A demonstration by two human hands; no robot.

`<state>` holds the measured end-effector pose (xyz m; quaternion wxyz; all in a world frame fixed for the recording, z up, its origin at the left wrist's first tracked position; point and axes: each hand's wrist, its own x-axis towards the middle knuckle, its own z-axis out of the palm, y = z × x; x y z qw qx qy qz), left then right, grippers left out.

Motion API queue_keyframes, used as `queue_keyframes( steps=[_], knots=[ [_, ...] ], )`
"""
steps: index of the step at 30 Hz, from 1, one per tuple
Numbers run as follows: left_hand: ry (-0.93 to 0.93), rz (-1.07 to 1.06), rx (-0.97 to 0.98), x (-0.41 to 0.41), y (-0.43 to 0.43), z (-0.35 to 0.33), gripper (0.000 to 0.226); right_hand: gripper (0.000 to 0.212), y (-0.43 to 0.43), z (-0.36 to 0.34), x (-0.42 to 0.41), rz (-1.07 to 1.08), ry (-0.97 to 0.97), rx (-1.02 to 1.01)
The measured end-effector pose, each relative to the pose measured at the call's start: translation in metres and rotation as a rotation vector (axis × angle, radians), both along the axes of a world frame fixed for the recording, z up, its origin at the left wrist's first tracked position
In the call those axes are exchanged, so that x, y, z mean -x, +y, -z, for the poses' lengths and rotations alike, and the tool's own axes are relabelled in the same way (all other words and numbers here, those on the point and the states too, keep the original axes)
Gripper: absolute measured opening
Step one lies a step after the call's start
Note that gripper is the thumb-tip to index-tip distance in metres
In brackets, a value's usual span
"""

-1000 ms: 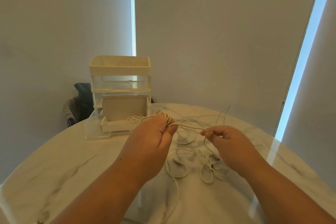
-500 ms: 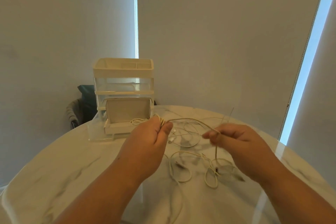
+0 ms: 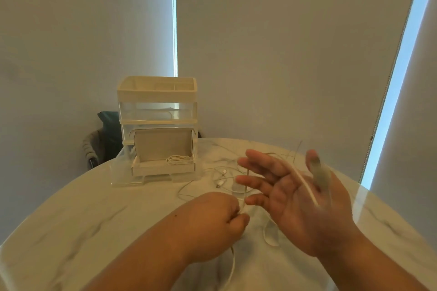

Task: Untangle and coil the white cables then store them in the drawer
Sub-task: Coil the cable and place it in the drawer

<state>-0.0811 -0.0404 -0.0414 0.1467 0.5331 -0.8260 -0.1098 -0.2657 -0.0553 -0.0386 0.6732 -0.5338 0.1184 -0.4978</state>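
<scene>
The left hand (image 3: 212, 224) hovers low over the marble-patterned counter (image 3: 94, 220), knuckles up. Its grip is closed, fingers curled under around a strand of white cable (image 3: 303, 182) that trails away beneath the wrist toward the near edge. The right hand (image 3: 295, 201) is raised just beside it, palm turned up and fingers spread, so its grip is apart. The same thin cable lies loosely across that palm, between forefinger and thumb, resting there and not pinched. The thumb is blurred.

Beyond both hands, loose cables (image 3: 222, 173) sprawl in tangled loops on the counter, their plug ends showing near the middle. Farther back and to the left stands a small drawer unit (image 3: 157, 106) with a cream top tray and clear walls. Its bottom drawer (image 3: 118, 179) is pulled out toward the person. Inside it sits a cardboard box (image 3: 163, 145) with the lid propped up, and a coiled cable (image 3: 177, 159) lies in that box, well apart from either hand. A dark chair (image 3: 104, 139) shows behind the counter, against pale blinds (image 3: 283, 54).
</scene>
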Motion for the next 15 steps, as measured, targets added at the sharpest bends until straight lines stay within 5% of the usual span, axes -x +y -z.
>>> queue_keyframes(
  steps=[4,7,10,15],
  knots=[
    [0.083,0.077,-0.051,0.004,0.003,-0.004,0.039,0.073,-0.007,0.008,0.003,0.289,0.173,0.068],
    [0.402,0.172,-0.217,0.003,0.008,-0.007,0.039,0.057,-0.007,0.016,0.005,0.504,0.447,0.352],
    [0.833,0.258,-0.405,0.004,0.016,-0.014,0.039,0.046,-0.004,0.015,0.002,0.485,0.592,0.345],
    [1.259,0.323,-0.543,-0.001,0.015,-0.026,0.037,0.020,-0.006,0.016,-0.008,0.466,0.644,0.257]
  ],
)
